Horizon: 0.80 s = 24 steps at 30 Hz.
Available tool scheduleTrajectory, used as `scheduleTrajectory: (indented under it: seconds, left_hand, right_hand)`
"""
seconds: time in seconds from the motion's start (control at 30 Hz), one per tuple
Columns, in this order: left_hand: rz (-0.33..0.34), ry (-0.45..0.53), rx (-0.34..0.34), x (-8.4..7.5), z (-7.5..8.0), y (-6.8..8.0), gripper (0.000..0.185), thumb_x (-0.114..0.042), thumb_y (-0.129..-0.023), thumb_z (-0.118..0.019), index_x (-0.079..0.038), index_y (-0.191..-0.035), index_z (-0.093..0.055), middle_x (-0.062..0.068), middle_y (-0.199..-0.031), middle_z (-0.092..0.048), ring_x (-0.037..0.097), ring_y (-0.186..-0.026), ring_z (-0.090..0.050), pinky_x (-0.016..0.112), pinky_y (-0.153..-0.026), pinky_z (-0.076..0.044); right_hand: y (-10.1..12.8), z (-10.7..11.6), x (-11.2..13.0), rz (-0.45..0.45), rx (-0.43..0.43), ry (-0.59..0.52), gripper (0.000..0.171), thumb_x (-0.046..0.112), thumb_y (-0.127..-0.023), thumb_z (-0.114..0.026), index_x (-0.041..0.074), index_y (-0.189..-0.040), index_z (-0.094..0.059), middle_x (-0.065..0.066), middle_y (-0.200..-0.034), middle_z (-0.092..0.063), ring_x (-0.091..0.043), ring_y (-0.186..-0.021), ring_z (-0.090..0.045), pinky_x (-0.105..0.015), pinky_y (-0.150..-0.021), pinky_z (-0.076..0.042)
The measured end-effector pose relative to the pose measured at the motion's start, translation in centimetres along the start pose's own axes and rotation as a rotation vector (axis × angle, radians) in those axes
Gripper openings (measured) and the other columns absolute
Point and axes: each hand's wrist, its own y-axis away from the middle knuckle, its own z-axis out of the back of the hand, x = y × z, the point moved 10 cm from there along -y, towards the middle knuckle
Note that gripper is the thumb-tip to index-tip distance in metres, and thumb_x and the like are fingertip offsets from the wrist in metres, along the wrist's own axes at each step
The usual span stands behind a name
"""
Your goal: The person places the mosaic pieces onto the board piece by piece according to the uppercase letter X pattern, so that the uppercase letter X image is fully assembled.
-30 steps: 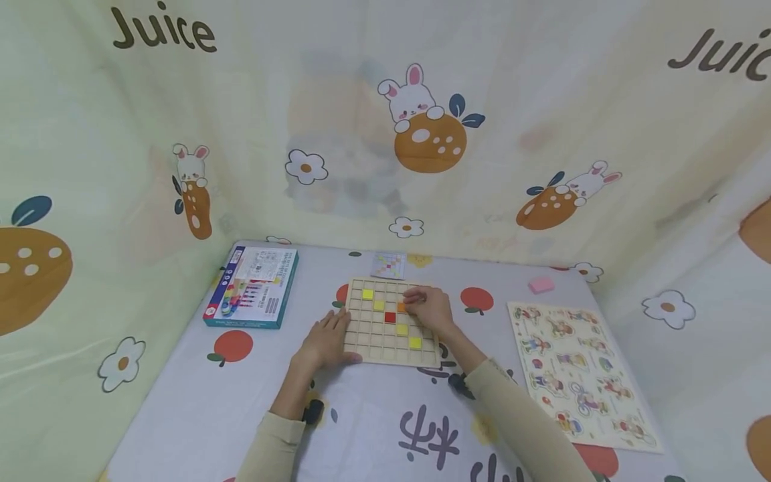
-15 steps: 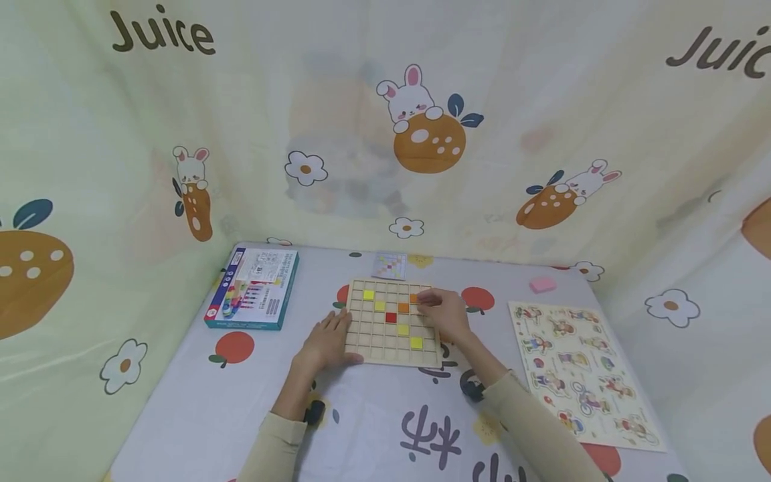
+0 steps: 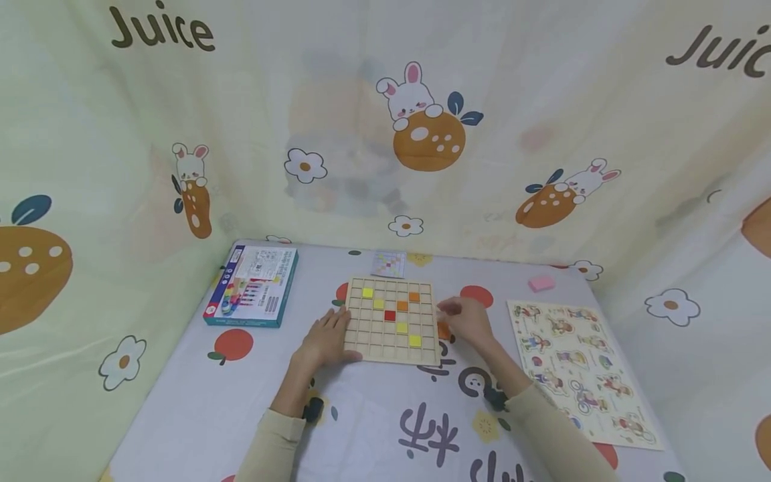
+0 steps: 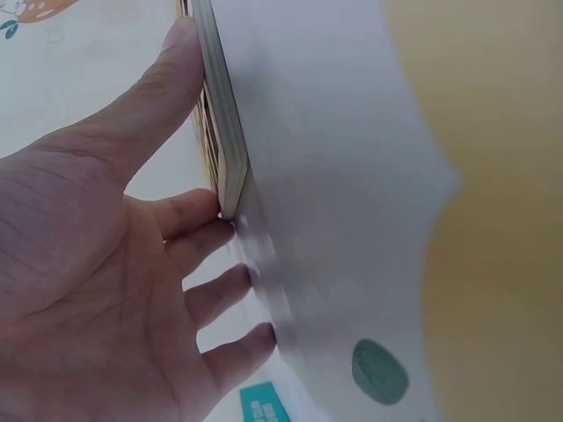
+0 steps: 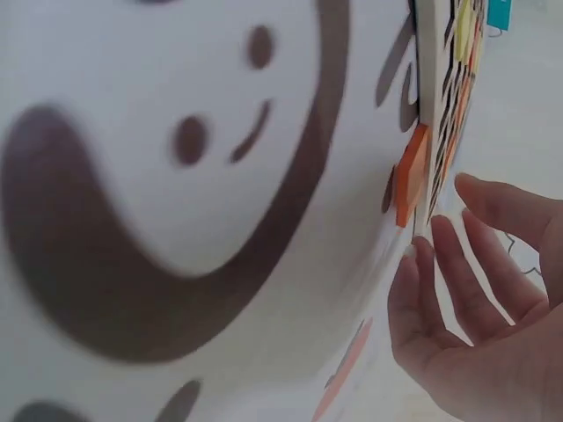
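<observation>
A square wooden grid board (image 3: 367, 345) lies on the table, holding several yellow tiles (image 3: 401, 328), a red tile (image 3: 390, 315) and two orange tiles (image 3: 414, 297) on a crossing diagonal. My left hand (image 3: 326, 340) rests at its left side; in the left wrist view the thumb touches one board edge and the fingers meet the corner. Just off the right edge, my right hand (image 3: 470, 321) has its thumb and fingertips apart, with nothing visible between them. Beside that edge lies a loose orange tile (image 5: 410, 180), close to the right fingertips.
A small card (image 3: 388, 264) printed with a coloured grid lies behind the board. At the left is a boxed set (image 3: 251, 286). On the right are a sheet of cartoon figures (image 3: 578, 375) and a pink block (image 3: 541, 284). Printed curtains surround the table.
My right hand has left the board's upper right cells and moved right, past the edge. A second orange tile now shows fully in the grid. My left hand has stayed put.
</observation>
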Motion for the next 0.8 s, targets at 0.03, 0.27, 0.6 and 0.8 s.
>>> scheduleTrajectory:
  seconds: [0.03,0.27,0.6,0.8]
  left_hand:
    - [-0.001,-0.001,0.002,0.0,0.0,0.0,0.103,-0.05,-0.086,-0.083,-0.002,-0.162,-0.033,0.018,-0.17,-0.027,0.041,-0.157,-0.022,0.06,-0.126,-0.024]
    - [-0.005,-0.012,0.015,0.1,-0.4,0.1,0.103,-0.051,-0.087,-0.082,-0.002,-0.162,-0.032,0.017,-0.17,-0.026,0.04,-0.157,-0.022,0.059,-0.125,-0.025]
    - [-0.018,-0.003,0.002,-0.1,0.0,0.2,0.103,-0.049,-0.087,-0.083,0.0,-0.161,-0.032,0.019,-0.17,-0.027,0.042,-0.157,-0.023,0.061,-0.125,-0.026]
    - [-0.015,0.008,-0.002,0.0,0.1,0.1,0.102,-0.047,-0.087,-0.083,0.0,-0.161,-0.032,0.02,-0.17,-0.026,0.043,-0.157,-0.022,0.061,-0.125,-0.024]
  right_hand:
    - [0.1,0.0,-0.2,0.001,0.009,0.012,0.028,0.014,-0.091,-0.079,0.013,-0.119,-0.076,-0.008,-0.117,-0.074,-0.03,-0.111,-0.067,-0.048,-0.096,-0.057]
    - [0.8,-0.6,-1.4,-0.005,0.062,0.031,0.038,0.005,-0.084,-0.082,0.01,-0.121,-0.076,-0.01,-0.122,-0.075,-0.034,-0.12,-0.067,-0.052,-0.103,-0.055]
    - [0.7,0.0,-1.2,0.032,0.007,0.017,0.036,0.003,-0.082,-0.083,0.007,-0.117,-0.076,-0.008,-0.108,-0.077,-0.025,-0.097,-0.07,-0.041,-0.082,-0.061]
    - [0.3,0.4,-1.5,0.034,-0.005,-0.018,0.033,0.005,-0.084,-0.083,0.008,-0.115,-0.076,-0.006,-0.102,-0.077,-0.024,-0.09,-0.072,-0.037,-0.076,-0.062]
